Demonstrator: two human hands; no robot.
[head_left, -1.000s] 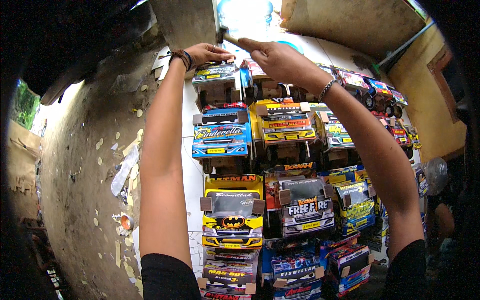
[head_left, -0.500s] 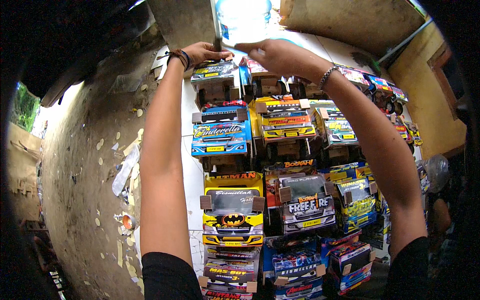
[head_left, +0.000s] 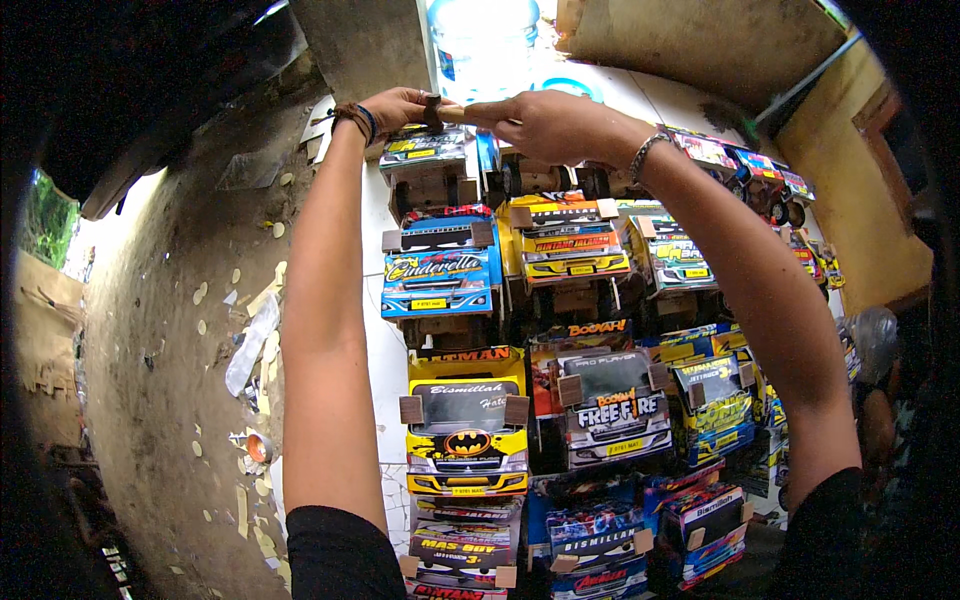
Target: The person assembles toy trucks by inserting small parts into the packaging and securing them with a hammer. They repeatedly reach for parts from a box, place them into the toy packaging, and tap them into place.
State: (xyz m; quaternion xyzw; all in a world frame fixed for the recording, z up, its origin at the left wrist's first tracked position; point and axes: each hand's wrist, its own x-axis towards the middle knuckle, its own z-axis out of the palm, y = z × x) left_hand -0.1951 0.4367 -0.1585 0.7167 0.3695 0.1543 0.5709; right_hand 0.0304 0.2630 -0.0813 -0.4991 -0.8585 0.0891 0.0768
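My right hand (head_left: 560, 125) grips a small hammer by its pale wooden handle (head_left: 462, 114). Its dark hammer head (head_left: 432, 111) rests at the fingertips of my left hand (head_left: 398, 106), over the cab of a grey-and-green toy truck (head_left: 425, 148). Pinched fingers of the left hand meet at the top of that cab; whatever they hold is hidden behind the hammer head. Directly nearer stands a blue toy truck (head_left: 441, 272) with small brown wooden squares at both sides of its windscreen. Beside it is a yellow-and-orange toy truck (head_left: 575, 245).
More toy trucks stand in rows, among them a yellow one (head_left: 466, 435) and a grey one (head_left: 617, 410). A large blue water bottle (head_left: 483, 45) stands at the far end. Scraps, a plastic bag (head_left: 250, 345) and an orange tape roll (head_left: 259, 447) lie on the dirt floor at left.
The hammer has come down from above onto the spot by my left fingertips, and my right hand has lowered with it. My left hand stays nearly in place at the truck's cab.
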